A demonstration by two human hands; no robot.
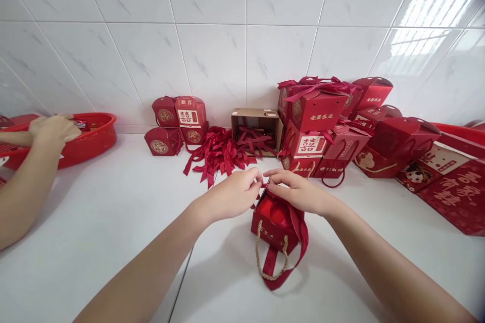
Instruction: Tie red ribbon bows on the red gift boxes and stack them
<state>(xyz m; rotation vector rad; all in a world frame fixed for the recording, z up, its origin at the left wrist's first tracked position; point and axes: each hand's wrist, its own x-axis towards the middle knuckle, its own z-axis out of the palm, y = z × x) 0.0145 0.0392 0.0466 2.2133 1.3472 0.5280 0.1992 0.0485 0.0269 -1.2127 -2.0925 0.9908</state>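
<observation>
A rope handle (257,252) hangs down the near side of a small red box (271,234), which stands on the white table (125,212) in front of the person. A ribbon (304,237) trails down the box's right side and loops round onto the table, its end passing behind the handle. The box's top is partly open, and a round red thing (280,213) shows inside.

The left hand (238,192) and right hand (293,189) meet at the far top edge, fingertips close together by a raised flap (262,197). The left fingers are bent; the right ones reach over the top. I cannot tell whether either hand is clamped on flap or ribbon.

To the left, a co-worker's hand (56,128) is over a red basin (100,141). At right lies a big printed box (454,192). Beyond the hands are a ribbon pile (220,154) and a carton (253,112) holding more ribbons (255,141), between the left boxes (162,141) and the right stack (326,111). Behind rises the tiled wall (212,60).
</observation>
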